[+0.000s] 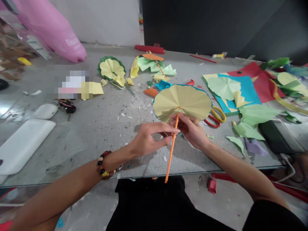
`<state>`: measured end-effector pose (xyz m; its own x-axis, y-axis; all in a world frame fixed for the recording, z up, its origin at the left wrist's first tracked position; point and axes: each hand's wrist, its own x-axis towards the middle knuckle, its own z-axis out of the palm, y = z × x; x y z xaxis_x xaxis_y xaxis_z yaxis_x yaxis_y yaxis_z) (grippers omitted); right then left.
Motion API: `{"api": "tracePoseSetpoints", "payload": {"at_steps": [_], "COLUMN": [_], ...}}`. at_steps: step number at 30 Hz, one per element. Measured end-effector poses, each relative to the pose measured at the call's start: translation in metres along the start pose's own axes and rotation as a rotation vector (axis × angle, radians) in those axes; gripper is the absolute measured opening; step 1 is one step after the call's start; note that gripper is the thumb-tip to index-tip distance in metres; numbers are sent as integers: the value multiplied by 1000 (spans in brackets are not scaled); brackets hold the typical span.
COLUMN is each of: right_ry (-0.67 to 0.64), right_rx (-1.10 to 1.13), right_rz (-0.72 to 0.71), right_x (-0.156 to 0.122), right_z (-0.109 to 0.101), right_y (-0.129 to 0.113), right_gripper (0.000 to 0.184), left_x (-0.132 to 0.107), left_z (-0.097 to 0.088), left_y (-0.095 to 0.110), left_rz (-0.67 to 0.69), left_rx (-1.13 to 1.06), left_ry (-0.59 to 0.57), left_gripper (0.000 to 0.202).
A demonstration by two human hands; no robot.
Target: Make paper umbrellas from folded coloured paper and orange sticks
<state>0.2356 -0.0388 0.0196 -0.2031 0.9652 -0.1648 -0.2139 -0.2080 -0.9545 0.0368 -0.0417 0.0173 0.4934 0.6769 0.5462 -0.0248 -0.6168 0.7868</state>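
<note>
Littering grey table [91, 134]: paper scraps [256, 114]. Dark panel [216, 25] behind, top cut off. Left hand [147, 137] pinching orange stick [170, 157]; right hand [192, 130] pinching its top under yellow disc [186, 96], fingers part-hidden.

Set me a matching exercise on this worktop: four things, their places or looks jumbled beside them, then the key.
Things:
1. paper disc
2. orange stick
3. scissors
4. red roll

Places or looks:
A. touched by the fingertips of the left hand
B. has one red and one yellow handle loop
C. lies toward the back of the worktop
D. pale yellow with a blue edge

Pairs: 1-D, 2-A, 3-B, 4-C
</note>
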Motion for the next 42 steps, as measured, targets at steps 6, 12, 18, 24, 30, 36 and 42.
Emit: {"api": "tracePoseSetpoints", "payload": {"at_steps": [6,12,18,24,30,36,42], "right_ry": [-66,-42,-15,-23,-93,-203,-77], "right_rx": [60,78,6,-17,-59,-355,-557], "right_rz": [35,9,-18,-37,-36,-179,-507], "right_x": [0,-1,-2,-2,-6,-20,-29], "right_z": [0,2,-2,-2,1,3,-4], "right_y": [-1,-1,1,2,-1,-6,-26], "right_gripper": [35,36,35,38,41,40,28], "left_x": [-1,-4,-9,-8,-12,8,35], "left_z": [-1,-2,0,-4,-9,-21,-49], "left_y": [2,4,4,5,11,16,12], "left_rz": [169,211,247,326,333,241,-140], "left_rx": [171,206,289,346,348,404,272], "left_ry": [43,-23,-145,-249,-138,276,357], "left_gripper": [20,23,22,25,37,26,23]}}
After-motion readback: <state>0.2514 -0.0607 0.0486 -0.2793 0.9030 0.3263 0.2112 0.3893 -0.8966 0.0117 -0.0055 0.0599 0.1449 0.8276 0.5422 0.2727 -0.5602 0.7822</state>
